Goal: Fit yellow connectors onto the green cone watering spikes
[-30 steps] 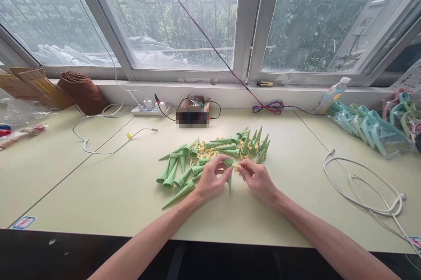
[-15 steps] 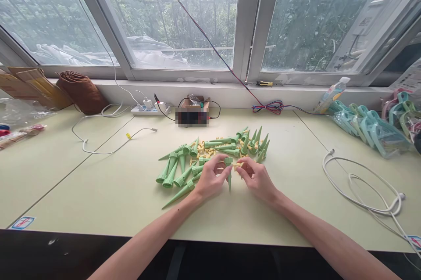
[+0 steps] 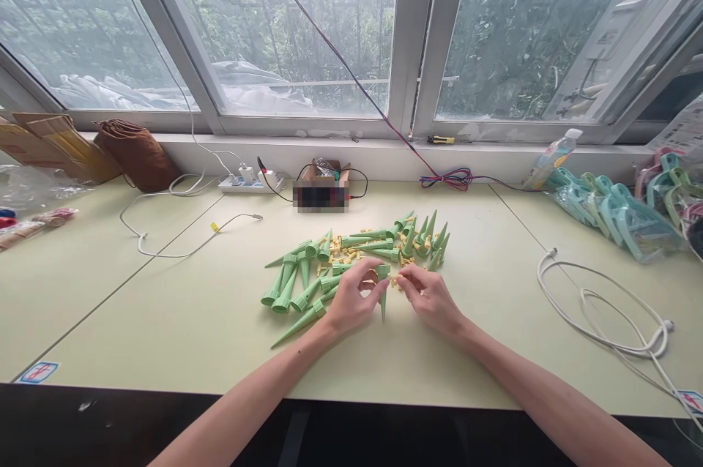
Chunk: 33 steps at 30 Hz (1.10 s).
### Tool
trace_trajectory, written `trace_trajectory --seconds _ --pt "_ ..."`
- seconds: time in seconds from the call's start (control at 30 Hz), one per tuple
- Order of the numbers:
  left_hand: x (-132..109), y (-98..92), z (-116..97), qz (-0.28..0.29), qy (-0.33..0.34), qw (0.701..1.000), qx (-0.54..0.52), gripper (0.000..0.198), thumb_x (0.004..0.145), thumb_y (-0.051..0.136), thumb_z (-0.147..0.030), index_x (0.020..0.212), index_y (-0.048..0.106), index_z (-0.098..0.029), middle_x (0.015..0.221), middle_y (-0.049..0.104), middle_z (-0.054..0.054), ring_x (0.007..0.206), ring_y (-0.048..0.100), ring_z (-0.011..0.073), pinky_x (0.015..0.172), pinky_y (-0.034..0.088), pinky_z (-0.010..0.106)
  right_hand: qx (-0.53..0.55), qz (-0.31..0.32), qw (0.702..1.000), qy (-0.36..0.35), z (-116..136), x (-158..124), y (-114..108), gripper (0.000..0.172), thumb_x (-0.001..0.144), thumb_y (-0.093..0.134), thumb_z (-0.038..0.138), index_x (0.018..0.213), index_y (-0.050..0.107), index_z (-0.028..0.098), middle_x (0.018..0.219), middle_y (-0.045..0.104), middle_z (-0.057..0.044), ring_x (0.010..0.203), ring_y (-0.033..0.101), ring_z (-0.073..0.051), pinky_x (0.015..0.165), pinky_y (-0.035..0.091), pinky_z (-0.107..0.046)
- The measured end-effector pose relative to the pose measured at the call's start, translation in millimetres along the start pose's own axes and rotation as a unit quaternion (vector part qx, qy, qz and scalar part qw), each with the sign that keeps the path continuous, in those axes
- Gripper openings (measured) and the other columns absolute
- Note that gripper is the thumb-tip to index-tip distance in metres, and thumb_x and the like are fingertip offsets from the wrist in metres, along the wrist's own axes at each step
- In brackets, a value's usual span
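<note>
My left hand [image 3: 351, 299] pinches the wide end of a green plastic cone spike [image 3: 383, 291], whose tip points down toward me. My right hand [image 3: 431, 295] is closed on a small yellow part [image 3: 396, 279] held right against the spike's head. Behind and to the left of my hands lies a heap of green spikes [image 3: 299, 284], some with their tips up at the back right [image 3: 425, 240]. Several small yellow parts [image 3: 343, 255] are scattered among them on the pale green table [image 3: 165, 306].
A white cable [image 3: 598, 313] coils at the right, another white cable [image 3: 176, 247] runs at the left from a power strip [image 3: 250, 181]. Bagged teal plastic clips [image 3: 615, 211] sit far right, a brown pouch [image 3: 137, 152] and cardboard far left, a small box [image 3: 321, 192] by the sill.
My right hand has drawn slightly closer to the spike's head with the yellow part. The left hand and the spike have stayed almost still.
</note>
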<state>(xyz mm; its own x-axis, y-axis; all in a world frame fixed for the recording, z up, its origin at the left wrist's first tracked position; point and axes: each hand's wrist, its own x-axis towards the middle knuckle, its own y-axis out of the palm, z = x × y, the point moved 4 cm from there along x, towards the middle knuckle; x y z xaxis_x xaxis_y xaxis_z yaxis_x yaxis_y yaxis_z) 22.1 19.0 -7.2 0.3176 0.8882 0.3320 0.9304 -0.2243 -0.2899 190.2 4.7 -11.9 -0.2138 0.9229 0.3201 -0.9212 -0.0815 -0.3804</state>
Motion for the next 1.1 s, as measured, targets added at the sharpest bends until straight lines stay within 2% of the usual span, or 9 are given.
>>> trace_trajectory --seconds 0.13,0.27,0.37,0.47,0.57,0.73,0.87,1.0,1.1 --pt "0 -0.6 2 -0.003 -0.017 1.000 -0.026 0.027 0.089 0.064 -0.035 0.110 0.059 -0.019 0.094 0.061 0.005 0.076 0.063 0.0141 0.069 0.057 0.027 -0.001 -0.008 1.000 0.003 -3 1 1 0.027 0.098 0.049 0.039 0.082 0.057 0.019 0.065 0.052 0.001 0.055 0.046 -0.012 0.050 0.034 -0.024" --pt "3 0.2 5 -0.004 -0.057 0.992 -0.109 0.027 0.089 0.065 -0.038 0.107 0.057 -0.019 0.081 0.059 0.000 0.061 0.065 0.0123 0.057 0.055 0.025 -0.027 -0.040 0.999 -0.024 -3 -2 1 0.019 0.098 0.050 0.037 0.104 0.056 0.019 0.062 0.053 0.004 0.052 0.048 -0.012 0.050 0.038 -0.024" --pt "7 -2.1 5 -0.035 -0.076 0.981 -0.174 0.028 0.086 0.068 -0.041 0.098 0.058 -0.018 0.080 0.058 -0.002 0.053 0.063 0.0109 0.050 0.055 0.026 -0.084 -0.045 0.990 -0.105 4 -7 2 0.025 0.098 0.051 0.029 0.121 0.051 0.021 0.068 0.057 0.004 0.047 0.044 -0.010 0.048 0.038 -0.022" --pt "9 -3.7 4 -0.045 -0.087 0.972 -0.214 0.030 0.086 0.068 -0.044 0.086 0.057 -0.016 0.071 0.059 -0.002 0.050 0.062 0.0113 0.048 0.056 0.027 -0.161 -0.011 0.962 -0.220 14 -14 6 0.032 0.096 0.052 0.022 0.128 0.051 0.023 0.075 0.064 0.001 0.048 0.046 -0.009 0.051 0.040 -0.023" --pt "8 -3.1 3 -0.032 -0.082 0.972 -0.217 0.033 0.087 0.066 -0.046 0.081 0.054 -0.016 0.059 0.058 -0.003 0.045 0.061 0.0124 0.043 0.053 0.025 -0.210 0.009 0.941 -0.266 21 -17 10 0.030 0.096 0.051 0.020 0.125 0.057 0.024 0.079 0.067 -0.002 0.054 0.054 -0.012 0.055 0.042 -0.025" --pt "4 2.6 -1 0.013 -0.063 0.981 -0.185 0.037 0.090 0.060 -0.050 0.080 0.052 -0.016 0.055 0.061 -0.002 0.038 0.059 0.0117 0.035 0.045 0.020 -0.206 -0.002 0.947 -0.245 31 -18 9 0.020 0.099 0.048 0.024 0.105 0.067 0.024 0.081 0.071 -0.006 0.057 0.058 -0.015 0.057 0.045 -0.027" --pt "3 6.4 -1 0.035 -0.056 0.979 -0.194 0.039 0.093 0.054 -0.052 0.083 0.053 -0.015 0.064 0.064 0.001 0.037 0.058 0.0097 0.033 0.042 0.018 -0.184 -0.086 0.952 -0.228 47 -19 -12 0.020 0.099 0.048 0.028 0.099 0.067 0.023 0.077 0.070 -0.006 0.053 0.057 -0.014 0.054 0.047 -0.027" --pt "2 7.2 5 0.034 -0.055 0.981 -0.184 0.040 0.094 0.051 -0.053 0.090 0.058 -0.013 0.067 0.062 0.001 0.041 0.059 0.0095 0.034 0.043 0.018 -0.208 -0.197 0.936 -0.203 65 -13 -56 0.018 0.098 0.051 0.030 0.091 0.065 0.021 0.078 0.072 -0.006 0.058 0.062 -0.016 0.060 0.050 -0.028" --pt "2 8.3 7 0.042 -0.053 0.983 -0.172 0.041 0.094 0.051 -0.053 0.088 0.059 -0.013 0.067 0.062 0.001 0.041 0.059 0.0091 0.034 0.043 0.018 -0.216 -0.269 0.928 -0.138 70 -1 -90 0.024 0.096 0.053 0.039 0.086 0.063 0.019 0.069 0.069 -0.004 0.059 0.064 -0.016 0.060 0.051 -0.026"
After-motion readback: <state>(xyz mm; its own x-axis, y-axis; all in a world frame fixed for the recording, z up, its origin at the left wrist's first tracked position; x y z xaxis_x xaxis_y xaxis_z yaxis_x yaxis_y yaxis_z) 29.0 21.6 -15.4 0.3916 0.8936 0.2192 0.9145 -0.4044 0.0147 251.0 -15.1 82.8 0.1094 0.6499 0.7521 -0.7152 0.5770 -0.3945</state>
